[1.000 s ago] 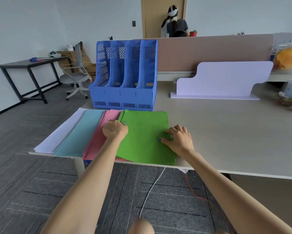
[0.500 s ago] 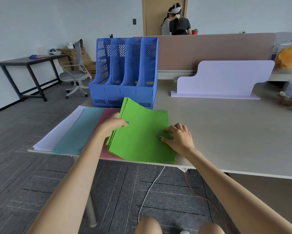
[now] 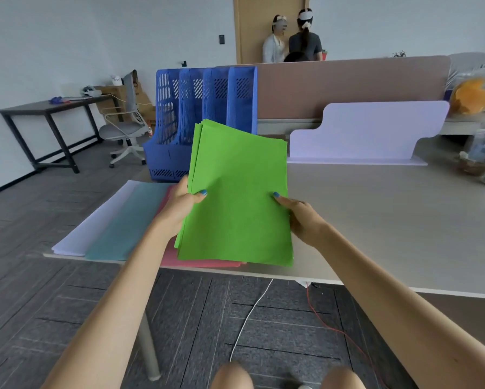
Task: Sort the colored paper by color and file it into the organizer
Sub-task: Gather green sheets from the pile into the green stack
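One organizer (image 3: 179,108) stands behind green paper (image 3: 238,197) in left hand (image 3: 179,204), right hand (image 3: 300,217).

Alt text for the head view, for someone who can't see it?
The left hand and right hand grip a green paper stack by its side edges, tilted up in front of a blue file organizer. A pink stack, teal stack and white stack lie on the desk at left.

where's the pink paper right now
Head view: the pink paper lies flat at the table's near edge, left of centre, mostly hidden behind the held-up green stack, with the teal paper on its left.
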Tool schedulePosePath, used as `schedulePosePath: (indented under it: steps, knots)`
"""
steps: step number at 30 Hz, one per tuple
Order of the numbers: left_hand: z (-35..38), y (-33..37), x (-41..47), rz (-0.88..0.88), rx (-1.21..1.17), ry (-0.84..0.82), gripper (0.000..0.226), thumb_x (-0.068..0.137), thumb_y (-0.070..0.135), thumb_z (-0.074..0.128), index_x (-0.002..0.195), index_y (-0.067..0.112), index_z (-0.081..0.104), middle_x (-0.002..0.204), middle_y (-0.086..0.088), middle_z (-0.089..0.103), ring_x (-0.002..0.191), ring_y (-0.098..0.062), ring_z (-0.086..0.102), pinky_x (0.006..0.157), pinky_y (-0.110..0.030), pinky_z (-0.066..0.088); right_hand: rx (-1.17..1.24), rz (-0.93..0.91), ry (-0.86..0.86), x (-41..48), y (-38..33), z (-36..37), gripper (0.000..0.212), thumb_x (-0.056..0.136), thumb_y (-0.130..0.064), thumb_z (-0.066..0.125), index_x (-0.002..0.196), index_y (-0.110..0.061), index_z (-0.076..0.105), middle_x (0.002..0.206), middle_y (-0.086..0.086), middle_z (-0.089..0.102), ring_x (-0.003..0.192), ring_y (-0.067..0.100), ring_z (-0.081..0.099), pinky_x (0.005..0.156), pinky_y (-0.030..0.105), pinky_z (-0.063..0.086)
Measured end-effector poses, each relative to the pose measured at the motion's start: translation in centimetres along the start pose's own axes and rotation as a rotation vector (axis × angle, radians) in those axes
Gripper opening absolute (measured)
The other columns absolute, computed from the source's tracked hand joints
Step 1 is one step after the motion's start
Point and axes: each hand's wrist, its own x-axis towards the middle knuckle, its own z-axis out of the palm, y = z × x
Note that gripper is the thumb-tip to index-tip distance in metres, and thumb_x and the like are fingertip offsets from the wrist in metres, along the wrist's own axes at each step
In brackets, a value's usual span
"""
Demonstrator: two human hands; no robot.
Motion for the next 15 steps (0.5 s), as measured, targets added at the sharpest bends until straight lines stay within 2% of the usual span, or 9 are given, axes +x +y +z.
schedulePosePath:
  steps: [3, 5, 7, 10, 12, 15]
  knots:
    - [1.2, 0.7, 0.0, 0.018, -0.026, -0.039, 0.077, 0.094, 0.014, 0.055, 0.153, 0.022, 0.006, 0.160, 0.005, 0.002, 0.146, -0.016, 0.007, 0.116, -0.045, 0.008, 0.041, 0.047, -0.111, 0.2, -1.3, -0.3, 0.032, 0.088, -0.020, 0.063, 0.118, -0.008, 0.061, 0.111, 0.010, 0.070, 0.097, 0.022, 0.069, 0.087, 0.037, 0.053]
    - [1.9, 1.2, 0.5, 0.027, -0.044, -0.050, 0.077, 0.094, 0.015, 0.055, 0.153, 0.023, 0.006, 0.160, 0.006, 0.002, 0.146, -0.015, 0.007, 0.116, -0.045, 0.008, -0.013, 0.034, -0.112, 0.7, -2.1, -0.4, 0.031, 0.086, -0.016, 0.066, 0.116, -0.011, 0.063, 0.108, 0.008, 0.071, 0.092, 0.022, 0.070, 0.079, 0.036, 0.057]
    - [2.7, 2.1, 1.0, 0.060, -0.065, -0.039, 0.076, 0.095, 0.017, 0.054, 0.153, 0.023, 0.006, 0.160, 0.006, 0.002, 0.146, -0.015, 0.007, 0.117, -0.045, 0.008, -0.033, -0.040, -0.078, 1.4, -3.1, -0.5, 0.030, 0.084, -0.011, 0.068, 0.114, -0.010, 0.064, 0.105, 0.009, 0.072, 0.090, 0.024, 0.070, 0.074, 0.036, 0.059]
    - [3.6, 3.8, 1.8, 0.128, -0.097, 0.001, 0.075, 0.095, 0.018, 0.054, 0.153, 0.020, 0.006, 0.160, 0.005, 0.004, 0.146, -0.014, 0.008, 0.117, -0.041, 0.008, -0.059, -0.218, -0.021, 1.7, -5.6, -0.3, 0.017, 0.084, -0.008, 0.067, 0.101, -0.010, 0.068, 0.093, 0.006, 0.073, 0.083, 0.023, 0.070, 0.068, 0.035, 0.058]
    - [3.9, 5.0, 1.9, 0.189, -0.138, 0.048, 0.075, 0.093, 0.022, 0.058, 0.152, 0.021, 0.012, 0.159, 0.005, 0.013, 0.145, -0.013, 0.015, 0.119, -0.041, 0.010, -0.087, -0.328, -0.005, 1.2, -7.2, -0.2, 0.014, 0.084, -0.009, 0.069, 0.098, -0.010, 0.069, 0.094, 0.005, 0.073, 0.082, 0.021, 0.071, 0.069, 0.033, 0.057]
    - [4.1, 5.8, 1.3, 0.281, -0.181, 0.083, 0.078, 0.081, 0.041, 0.068, 0.146, 0.021, 0.031, 0.149, 0.005, 0.040, 0.137, -0.013, 0.037, 0.115, -0.047, 0.027, -0.102, -0.395, -0.006, 0.6, -8.1, -0.5, 0.019, 0.082, -0.007, 0.071, 0.101, -0.010, 0.069, 0.097, 0.004, 0.073, 0.081, 0.016, 0.071, 0.065, 0.027, 0.057]
